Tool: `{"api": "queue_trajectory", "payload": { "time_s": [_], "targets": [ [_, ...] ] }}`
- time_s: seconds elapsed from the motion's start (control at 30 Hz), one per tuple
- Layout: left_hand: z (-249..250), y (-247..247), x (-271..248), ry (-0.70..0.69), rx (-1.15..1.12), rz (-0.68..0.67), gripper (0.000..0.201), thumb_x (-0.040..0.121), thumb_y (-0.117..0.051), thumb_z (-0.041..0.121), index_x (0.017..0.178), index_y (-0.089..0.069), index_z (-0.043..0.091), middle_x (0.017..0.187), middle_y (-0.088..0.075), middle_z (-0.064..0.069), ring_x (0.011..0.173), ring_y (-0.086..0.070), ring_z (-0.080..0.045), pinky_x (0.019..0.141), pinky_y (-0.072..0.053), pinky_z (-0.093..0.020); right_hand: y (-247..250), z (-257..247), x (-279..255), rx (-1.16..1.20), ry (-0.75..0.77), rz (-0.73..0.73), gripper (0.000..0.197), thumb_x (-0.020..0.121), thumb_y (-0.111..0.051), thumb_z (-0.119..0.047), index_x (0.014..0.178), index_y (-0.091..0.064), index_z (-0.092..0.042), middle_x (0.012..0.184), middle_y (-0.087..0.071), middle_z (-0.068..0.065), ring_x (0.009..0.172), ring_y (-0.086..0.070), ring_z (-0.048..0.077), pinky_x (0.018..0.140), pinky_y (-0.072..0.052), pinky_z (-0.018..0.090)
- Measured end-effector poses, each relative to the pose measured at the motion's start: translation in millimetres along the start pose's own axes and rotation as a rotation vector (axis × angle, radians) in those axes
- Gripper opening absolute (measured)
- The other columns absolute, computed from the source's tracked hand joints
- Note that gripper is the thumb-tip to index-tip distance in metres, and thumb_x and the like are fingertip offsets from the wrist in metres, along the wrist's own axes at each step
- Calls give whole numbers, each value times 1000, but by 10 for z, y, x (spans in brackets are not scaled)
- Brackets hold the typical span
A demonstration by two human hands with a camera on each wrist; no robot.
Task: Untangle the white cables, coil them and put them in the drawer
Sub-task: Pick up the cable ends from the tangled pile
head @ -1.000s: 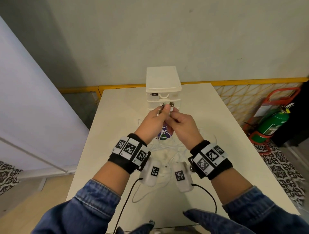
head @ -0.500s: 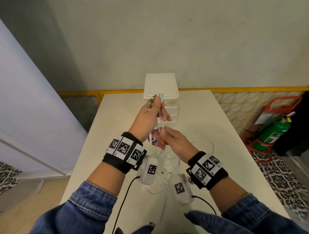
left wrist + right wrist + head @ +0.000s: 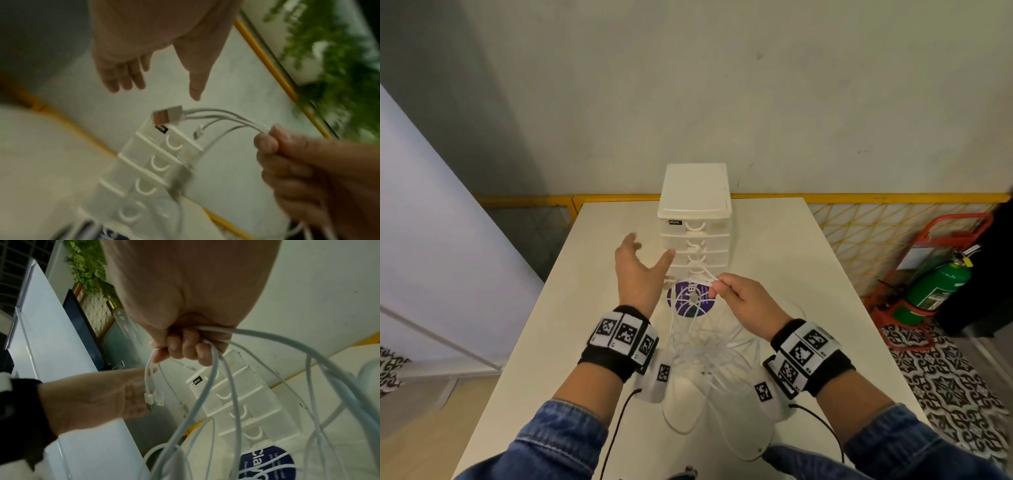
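While the right hand [image 3: 743,301] pinches the white cables [image 3: 709,346] near their plug ends above the purple disc [image 3: 690,299], the head view shows loops trailing onto the surface [image 3: 791,260] before the shut drawer unit [image 3: 695,219], left hand [image 3: 637,270] spread and holding nothing. From the left wrist, USB plugs [image 3: 167,114] jut from that grip beside splayed fingers [image 3: 121,78]. From the right wrist, strands fan down uncoiled; untangling seems unfinished, so next the free hand likely must separate one cable.
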State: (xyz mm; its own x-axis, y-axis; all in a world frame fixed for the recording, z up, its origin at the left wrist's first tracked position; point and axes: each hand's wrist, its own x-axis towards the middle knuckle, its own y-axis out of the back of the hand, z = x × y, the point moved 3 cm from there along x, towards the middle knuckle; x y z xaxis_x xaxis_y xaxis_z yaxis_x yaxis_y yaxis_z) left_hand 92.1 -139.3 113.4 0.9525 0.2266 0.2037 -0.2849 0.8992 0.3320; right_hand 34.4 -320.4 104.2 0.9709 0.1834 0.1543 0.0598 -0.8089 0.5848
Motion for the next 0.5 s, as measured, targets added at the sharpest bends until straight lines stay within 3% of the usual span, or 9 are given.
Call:
{"api": "queue_trajectory", "payload": {
  "time_s": [0.03,0.07,0.1,0.17,0.23,0.33,0.4,0.5],
  "targets": [
    [91,-26,-19,-198,52,-13,48,87,-68,25,129,-51,9,116,-51,3,109,-47,-8,94,-37,-19,8,11,13,-28,6,-18,25,99,-42,-18,79,-58,-19,56,-53,-19,60,-50,-6,59,-33,12],
    [182,-90,-58,-335,68,-110,31,91,-63,23,120,-60,12,113,-56,4,106,-51,-7,93,-40,-19,7,21,34,-50,15,-33,25,99,-42,-20,78,-57,-19,56,-51,-16,60,-50,-4,59,-33,13],
    [252,-171,-112,-379,69,-255,22,94,-58,24,113,-65,15,109,-62,4,103,-55,-7,91,-44,-20,1,27,53,-57,27,-44,25,98,-43,-21,78,-56,-20,61,-52,-15,62,-51,-3,62,-34,14],
    [289,-320,-215,-318,81,-533,25,97,-49,31,104,-68,17,97,-69,1,91,-62,-9,83,-48,-24,-9,36,87,-49,50,-56,24,98,-43,-21,79,-58,-20,75,-62,-8,72,-57,5,72,-42,24],
    [272,-387,-267,-249,127,-692,40,98,-41,40,90,-68,12,74,-66,1,69,-60,-8,69,-47,-26,16,55,120,-54,75,-64,24,98,-43,-19,83,-61,-14,86,-67,1,83,-62,16,80,-46,29],
    [209,-392,-265,-160,257,-750,62,95,-35,54,64,-63,8,53,-50,6,48,-45,-6,56,-38,-18,138,118,177,-62,76,-73,16,97,-45,-21,91,-57,-11,87,-67,5,84,-61,20,79,-47,35],
    [236,-390,-258,-115,230,-757,59,95,-39,53,54,-52,12,48,-43,5,43,-38,-8,51,-34,-16,198,150,210,-38,76,-110,6,96,-48,-22,93,-48,-16,85,-64,5,81,-60,20,74,-45,33],
    [383,-351,-238,25,-44,-744,51,97,-44,43,56,-44,13,43,-35,7,38,-27,-8,42,-27,-17,209,167,222,-79,95,-139,19,97,-46,-20,80,-41,-26,71,-51,-9,65,-48,3,63,-36,21]
  ]
}}
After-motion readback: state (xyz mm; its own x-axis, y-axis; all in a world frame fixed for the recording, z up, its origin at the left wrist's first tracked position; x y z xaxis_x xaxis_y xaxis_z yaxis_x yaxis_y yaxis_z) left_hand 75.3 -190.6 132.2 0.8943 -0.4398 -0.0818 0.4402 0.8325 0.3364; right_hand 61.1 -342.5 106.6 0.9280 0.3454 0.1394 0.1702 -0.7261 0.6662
